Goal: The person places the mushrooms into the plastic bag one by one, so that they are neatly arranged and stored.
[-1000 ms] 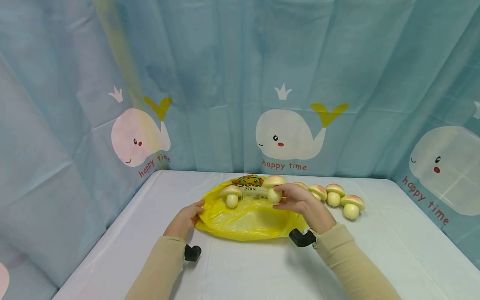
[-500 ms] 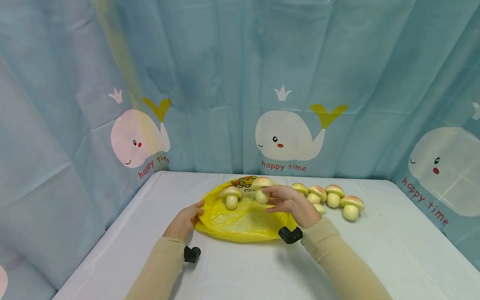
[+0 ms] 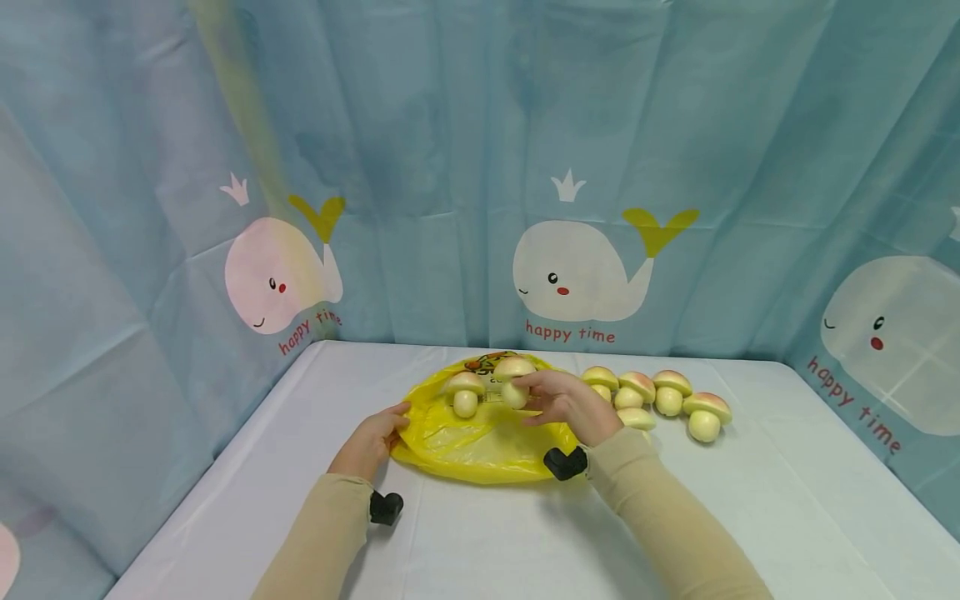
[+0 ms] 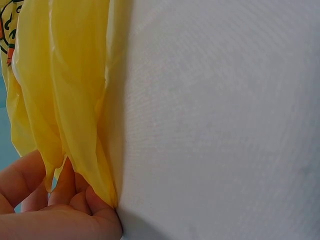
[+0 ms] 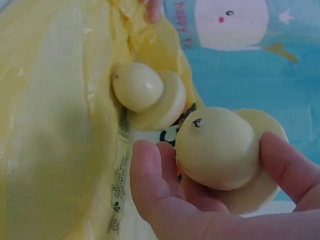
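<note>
A yellow plastic bag (image 3: 480, 457) with dark print lies spread on the white table. My left hand (image 3: 372, 440) pinches its left edge, and in the left wrist view the gathered yellow film runs between the fingers (image 4: 97, 197). In my right hand (image 3: 573, 404) is a toy mushroom (image 5: 217, 147) with a pale round stem and a peach-tinted cap, gripped between thumb and fingers and held over the bag. Just left of it, a second mushroom (image 3: 465, 395) rests on the bag, cap up in the head view.
Right of the bag several more toy mushrooms stand in a loose cluster, among them one at the outer end (image 3: 705, 415) and a paler one lying nearer the right wrist (image 3: 635, 419). A blue curtain (image 3: 450, 275) with whale prints hangs behind the table (image 3: 465, 542).
My right hand has moved left over the bag with the mushroom, uncovering more of the cluster on the right. The left hand stays at the bag's edge.
</note>
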Demonstrator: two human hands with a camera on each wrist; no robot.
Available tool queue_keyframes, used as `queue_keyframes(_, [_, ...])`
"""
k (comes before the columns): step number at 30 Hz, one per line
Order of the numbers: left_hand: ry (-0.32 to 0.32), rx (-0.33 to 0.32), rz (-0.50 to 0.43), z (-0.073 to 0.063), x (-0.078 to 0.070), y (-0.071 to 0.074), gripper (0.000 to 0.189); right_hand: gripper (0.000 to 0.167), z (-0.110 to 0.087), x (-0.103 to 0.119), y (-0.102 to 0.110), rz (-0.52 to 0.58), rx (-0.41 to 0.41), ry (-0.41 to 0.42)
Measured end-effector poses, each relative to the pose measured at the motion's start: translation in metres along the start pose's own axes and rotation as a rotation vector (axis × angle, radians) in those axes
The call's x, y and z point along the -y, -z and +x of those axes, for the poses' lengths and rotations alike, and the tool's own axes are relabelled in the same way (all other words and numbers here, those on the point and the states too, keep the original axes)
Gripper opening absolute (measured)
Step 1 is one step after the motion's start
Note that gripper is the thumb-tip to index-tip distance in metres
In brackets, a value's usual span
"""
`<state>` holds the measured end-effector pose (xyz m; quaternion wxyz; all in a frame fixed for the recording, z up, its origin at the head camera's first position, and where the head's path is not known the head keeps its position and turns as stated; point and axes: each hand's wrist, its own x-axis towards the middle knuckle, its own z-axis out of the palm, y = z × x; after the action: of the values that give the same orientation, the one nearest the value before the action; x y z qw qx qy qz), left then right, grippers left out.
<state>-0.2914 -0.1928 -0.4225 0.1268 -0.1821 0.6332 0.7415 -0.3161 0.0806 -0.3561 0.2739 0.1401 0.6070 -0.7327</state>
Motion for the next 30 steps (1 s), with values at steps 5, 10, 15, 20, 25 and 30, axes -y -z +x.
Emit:
queue_keyframes(5, [0.004,0.004,0.005,0.001,0.001,0.0,0.053,0.037,0.007,-0.002,-0.003,0.003,-0.015,-0.02])
queue_keyframes(10, [-0.002,0.01,0.003,0.003,0.001,0.001,0.053,0.043,0.013,-0.003,-0.005,-0.005,-0.039,-0.036])
queue_keyframes(15, [0.0,0.001,0.002,0.002,0.0,0.0,0.052,0.044,0.021,-0.004,-0.007,-0.004,-0.092,-0.044])
queue_keyframes(20, [0.011,-0.01,-0.024,0.001,-0.001,-0.001,0.053,0.048,0.031,-0.007,-0.008,0.006,-0.118,-0.088])
queue_keyframes(25, [0.022,-0.026,-0.042,0.002,-0.001,0.0,0.053,0.052,0.041,-0.01,-0.008,0.068,-0.15,-0.134])
queue_keyframes(30, [0.017,-0.016,-0.033,0.002,-0.001,0.0,0.053,0.048,0.046,-0.012,-0.008,0.08,-0.196,-0.106])
